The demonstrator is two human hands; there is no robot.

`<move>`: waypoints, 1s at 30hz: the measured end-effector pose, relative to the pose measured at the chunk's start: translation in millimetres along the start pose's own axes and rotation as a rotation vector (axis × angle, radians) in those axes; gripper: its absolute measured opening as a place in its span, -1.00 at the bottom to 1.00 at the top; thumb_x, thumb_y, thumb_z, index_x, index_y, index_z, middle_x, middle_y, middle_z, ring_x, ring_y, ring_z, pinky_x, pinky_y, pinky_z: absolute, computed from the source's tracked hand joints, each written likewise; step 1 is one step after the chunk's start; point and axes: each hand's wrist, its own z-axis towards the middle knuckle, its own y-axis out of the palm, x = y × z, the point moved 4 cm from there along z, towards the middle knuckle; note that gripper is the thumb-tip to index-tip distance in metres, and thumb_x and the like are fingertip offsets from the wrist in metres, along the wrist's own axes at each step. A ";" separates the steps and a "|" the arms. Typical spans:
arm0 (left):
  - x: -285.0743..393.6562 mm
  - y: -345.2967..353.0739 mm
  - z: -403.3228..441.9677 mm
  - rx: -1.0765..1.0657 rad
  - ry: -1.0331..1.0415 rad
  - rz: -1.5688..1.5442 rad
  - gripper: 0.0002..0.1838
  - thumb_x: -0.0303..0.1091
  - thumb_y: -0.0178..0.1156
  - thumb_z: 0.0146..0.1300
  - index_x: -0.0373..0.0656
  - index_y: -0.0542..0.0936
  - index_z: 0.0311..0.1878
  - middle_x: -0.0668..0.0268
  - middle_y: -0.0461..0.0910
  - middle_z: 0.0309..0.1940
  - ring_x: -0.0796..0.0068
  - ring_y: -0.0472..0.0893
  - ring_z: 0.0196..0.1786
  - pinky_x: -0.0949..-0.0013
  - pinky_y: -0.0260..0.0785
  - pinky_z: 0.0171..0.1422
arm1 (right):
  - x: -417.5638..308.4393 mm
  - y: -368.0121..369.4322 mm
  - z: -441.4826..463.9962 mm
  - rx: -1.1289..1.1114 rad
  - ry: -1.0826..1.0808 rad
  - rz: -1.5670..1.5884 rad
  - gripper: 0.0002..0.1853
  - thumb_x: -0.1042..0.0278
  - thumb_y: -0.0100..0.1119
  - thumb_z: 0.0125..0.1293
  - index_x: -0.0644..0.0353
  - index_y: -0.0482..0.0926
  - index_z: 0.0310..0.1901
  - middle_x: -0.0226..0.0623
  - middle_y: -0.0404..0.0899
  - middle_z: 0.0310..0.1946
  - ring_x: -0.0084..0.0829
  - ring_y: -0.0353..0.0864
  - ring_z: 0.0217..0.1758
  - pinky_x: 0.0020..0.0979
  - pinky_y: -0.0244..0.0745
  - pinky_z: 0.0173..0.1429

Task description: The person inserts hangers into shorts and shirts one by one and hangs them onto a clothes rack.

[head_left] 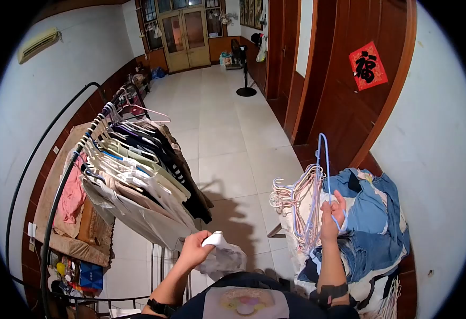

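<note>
My left hand (194,250) is closed on a white garment (225,255), gripping it near its top edge while the rest hangs down in front of me. On the right, my right hand (330,215) has its fingers wrapped round a blue clothes hanger (328,170), which is held upright with its hook at the top. Just left of that hand lies a bundle of pink and white hangers (299,204). Beneath and beside it is a pile of clothes with blue denim (374,218).
A black clothes rack (63,196) full of hung clothes (137,165) stands at the left, beside a brown sofa (92,223). A standing fan (245,74) is farther down the tiled floor (217,133). Red-brown doors (344,106) line the right wall.
</note>
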 end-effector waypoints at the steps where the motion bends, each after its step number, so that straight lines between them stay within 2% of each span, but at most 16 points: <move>1: 2.3 -2.4 1.6 -0.001 0.005 0.000 -0.87 -0.43 0.23 0.13 -0.25 0.59 -0.26 0.34 0.58 -0.51 0.59 0.51 -0.40 0.43 0.39 -0.25 | 0.3 6.4 -4.7 0.002 -0.005 0.000 -0.49 0.47 0.17 0.37 0.22 0.26 0.30 -0.55 0.37 -0.44 -0.78 0.20 -0.51 -0.72 0.08 -0.42; 3: 19.6 -8.1 4.7 0.022 0.074 0.064 -0.85 -0.40 0.25 0.13 -0.25 0.60 -0.26 0.26 0.60 -0.51 0.55 0.54 -0.40 0.40 0.41 -0.24 | 8.5 21.8 -17.0 -0.086 0.020 -0.091 -0.57 0.41 0.13 0.41 0.17 0.34 0.28 -0.56 0.39 -0.44 -0.77 0.24 -0.45 -0.68 0.12 -0.40; 4: 26.9 -10.1 5.8 0.035 0.119 0.115 -0.83 -0.38 0.24 0.12 -0.24 0.61 -0.24 0.17 0.61 -0.49 0.39 0.60 -0.41 0.34 0.44 -0.23 | 12.7 36.1 -31.3 -0.180 0.018 -0.122 -0.72 0.36 0.10 0.44 0.16 0.52 0.14 -0.53 0.39 -0.43 -0.74 0.25 -0.42 -0.64 0.17 -0.39; 5: 35.1 -10.8 6.8 0.039 0.119 0.114 -0.83 -0.38 0.24 0.12 -0.24 0.61 -0.24 0.17 0.61 -0.49 0.39 0.60 -0.41 0.34 0.44 -0.23 | 5.7 55.2 -47.9 -0.283 -0.082 -0.250 -0.74 0.38 0.20 0.37 0.18 0.58 0.06 -0.50 0.40 -0.43 -0.67 0.32 -0.42 -0.58 0.26 -0.35; 6: 46.0 -9.9 6.7 0.039 0.142 0.159 -0.82 -0.37 0.24 0.12 -0.24 0.61 -0.23 0.11 0.62 -0.47 0.27 0.62 -0.39 0.30 0.45 -0.23 | -0.9 75.1 -66.8 -0.385 -0.183 -0.379 -0.76 0.40 0.30 0.30 0.21 0.64 -0.02 -0.47 0.42 -0.44 -0.59 0.38 -0.41 -0.52 0.36 -0.31; 8: 65.7 -6.6 5.0 0.025 0.197 0.211 -0.78 -0.36 0.22 0.10 -0.23 0.61 -0.20 -0.02 0.61 -0.42 -0.01 0.64 -0.32 0.20 0.47 -0.22 | 12.6 107.0 -105.1 -0.530 -0.077 -0.371 -0.66 0.35 0.46 0.12 0.17 0.67 -0.05 -0.44 0.43 -0.42 -0.56 0.41 -0.41 -0.53 0.34 -0.31; 11: 71.6 -0.9 1.5 -0.034 0.274 0.172 -0.77 -0.37 0.20 0.08 -0.22 0.61 -0.19 -0.04 0.61 -0.41 -0.05 0.65 -0.29 0.17 0.47 -0.21 | 4.4 145.5 -138.0 -0.614 0.006 -0.415 -0.52 0.32 0.57 -0.05 0.16 0.66 -0.03 -0.38 0.47 -0.41 -0.49 0.48 -0.40 -0.48 0.38 -0.31; 13: 77.9 -3.8 -3.7 -0.053 0.302 0.155 -0.76 -0.39 0.19 0.06 -0.22 0.60 -0.17 -0.05 0.60 -0.41 -0.08 0.64 -0.28 0.16 0.47 -0.21 | 15.9 157.6 -148.9 -0.594 -0.199 -0.486 -0.51 0.37 0.54 -0.07 0.16 0.65 -0.02 -0.30 0.50 -0.38 -0.38 0.55 -0.37 -0.42 0.44 -0.27; 14: 79.4 -6.7 -6.1 -0.055 0.299 0.158 -0.75 -0.39 0.19 0.06 -0.22 0.59 -0.16 -0.04 0.61 -0.41 -0.09 0.63 -0.28 0.15 0.47 -0.20 | 19.9 156.4 -148.4 -0.566 -0.231 -0.513 -0.61 0.44 0.46 -0.06 0.19 0.66 -0.11 -0.23 0.51 -0.40 -0.30 0.58 -0.39 -0.37 0.48 -0.27; 17: 69.0 -18.5 -8.4 -0.028 0.284 0.210 -0.74 -0.41 0.18 0.07 -0.20 0.58 -0.14 -0.02 0.62 -0.38 -0.10 0.63 -0.26 0.10 0.48 -0.18 | 24.1 146.8 -143.0 -0.479 -0.272 -0.669 -0.72 0.50 0.35 -0.07 0.21 0.66 -0.23 -0.25 0.50 -0.47 -0.29 0.56 -0.47 -0.36 0.47 -0.34; 19: 55.5 -27.1 -8.6 0.005 0.262 0.253 -0.74 -0.44 0.17 0.07 -0.18 0.58 -0.12 0.01 0.63 -0.35 -0.09 0.63 -0.24 0.08 0.48 -0.16 | 0.0 146.2 -133.1 -0.474 -0.267 -0.668 -0.79 0.50 0.32 -0.08 0.22 0.64 -0.32 -0.27 0.47 -0.53 -0.29 0.55 -0.52 -0.35 0.45 -0.40; 21: 48.8 -39.8 -9.5 0.201 0.402 0.418 -0.70 -0.50 0.13 0.07 -0.12 0.57 -0.08 0.06 0.63 -0.30 -0.09 0.61 -0.21 0.02 0.47 -0.14 | -12.5 141.8 -126.6 -0.445 -0.288 -0.686 -0.81 0.53 0.31 -0.10 0.23 0.64 -0.35 -0.27 0.49 -0.52 -0.36 0.55 -0.53 -0.41 0.45 -0.42; 22: 42.7 -41.5 -9.5 0.179 0.395 0.541 -0.65 -0.55 0.10 0.08 -0.11 0.55 -0.02 0.12 0.60 -0.18 -0.04 0.60 -0.14 0.03 0.48 -0.12 | -21.3 143.6 -124.2 -0.449 -0.332 -0.730 -0.80 0.53 0.30 -0.10 0.23 0.64 -0.35 -0.28 0.48 -0.54 -0.39 0.53 -0.55 -0.43 0.43 -0.44; 27: 45.0 -48.8 -8.3 0.425 0.443 0.792 -0.61 -0.55 0.09 0.11 -0.19 0.48 0.07 0.17 0.52 -0.09 0.05 0.56 -0.05 0.05 0.49 -0.09 | -55.7 160.7 -104.8 -0.477 -0.440 -0.668 -0.81 0.57 0.26 -0.09 0.23 0.66 -0.34 -0.31 0.45 -0.56 -0.44 0.49 -0.56 -0.44 0.41 -0.45; 29: 53.1 -53.9 -9.8 0.444 0.395 0.797 -0.63 -0.56 0.07 0.12 -0.21 0.51 0.05 0.16 0.53 -0.16 0.04 0.57 -0.09 0.06 0.48 -0.08 | -62.0 162.9 -96.4 -0.468 -0.453 -0.651 -0.81 0.59 0.25 -0.08 0.23 0.66 -0.35 -0.32 0.45 -0.56 -0.46 0.48 -0.56 -0.46 0.39 -0.45; 30: 52.1 -56.3 -8.3 0.316 0.308 0.741 -0.64 -0.57 0.08 0.13 -0.24 0.53 0.04 0.14 0.56 -0.17 -0.01 0.57 -0.09 0.10 0.47 -0.05 | -63.8 163.2 -91.3 -0.449 -0.431 -0.624 -0.81 0.60 0.23 -0.08 0.24 0.66 -0.35 -0.33 0.44 -0.56 -0.48 0.46 -0.56 -0.48 0.38 -0.45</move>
